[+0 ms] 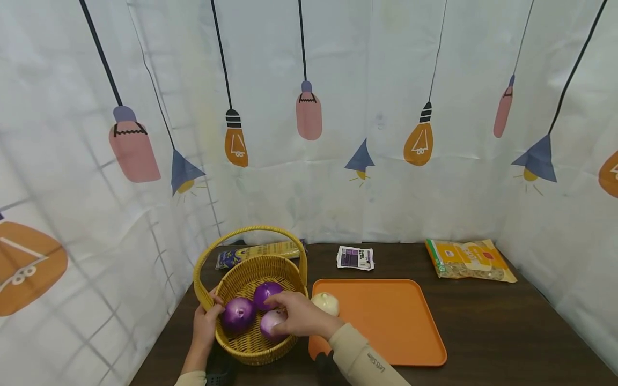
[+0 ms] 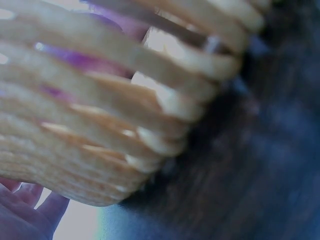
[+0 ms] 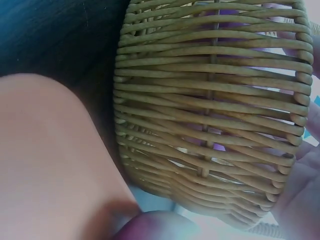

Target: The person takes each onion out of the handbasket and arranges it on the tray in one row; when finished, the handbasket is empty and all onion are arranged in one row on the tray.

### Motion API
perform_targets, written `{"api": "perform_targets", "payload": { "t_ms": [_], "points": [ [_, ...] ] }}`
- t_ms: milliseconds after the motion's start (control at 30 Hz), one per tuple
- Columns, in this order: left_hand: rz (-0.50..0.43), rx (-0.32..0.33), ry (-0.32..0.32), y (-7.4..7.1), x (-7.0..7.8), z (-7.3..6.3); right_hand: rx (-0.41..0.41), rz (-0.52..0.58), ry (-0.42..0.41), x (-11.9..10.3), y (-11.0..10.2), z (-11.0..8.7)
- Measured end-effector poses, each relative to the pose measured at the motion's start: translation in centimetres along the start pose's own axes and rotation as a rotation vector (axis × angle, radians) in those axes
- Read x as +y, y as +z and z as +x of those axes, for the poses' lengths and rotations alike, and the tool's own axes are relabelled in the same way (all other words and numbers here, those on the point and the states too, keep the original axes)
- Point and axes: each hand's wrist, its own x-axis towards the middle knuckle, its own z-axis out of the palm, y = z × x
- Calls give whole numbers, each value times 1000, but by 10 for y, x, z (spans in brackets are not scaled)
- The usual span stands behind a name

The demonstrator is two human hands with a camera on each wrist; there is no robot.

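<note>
A yellow wicker basket with a tall handle stands at the table's left. Inside lie purple onions: one at left, one at the back, and a paler one at the right. My right hand reaches over the basket's right rim and pinches the paler onion between thumb and fingers. At the basket's left side, by the handle's foot, my left hand grips the rim. A whitish onion sits on the orange tray's left edge, partly behind my right hand.
Behind the basket lies a long yellow and blue packet. A small white and purple sachet lies behind the tray, and a yellow bag at the back right. A printed curtain closes off the back and sides.
</note>
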Motion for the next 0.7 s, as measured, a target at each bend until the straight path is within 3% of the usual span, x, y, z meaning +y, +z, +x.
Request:
{"api": "perform_targets", "payload": {
  "t_ms": [267,700],
  "points": [
    [-14,-2,5,0,-1,0,-8,98,64,-1,1,4],
    [-18,32,34,2,-1,-1,-79,-138,-41,-2,8,12]
  ]
}}
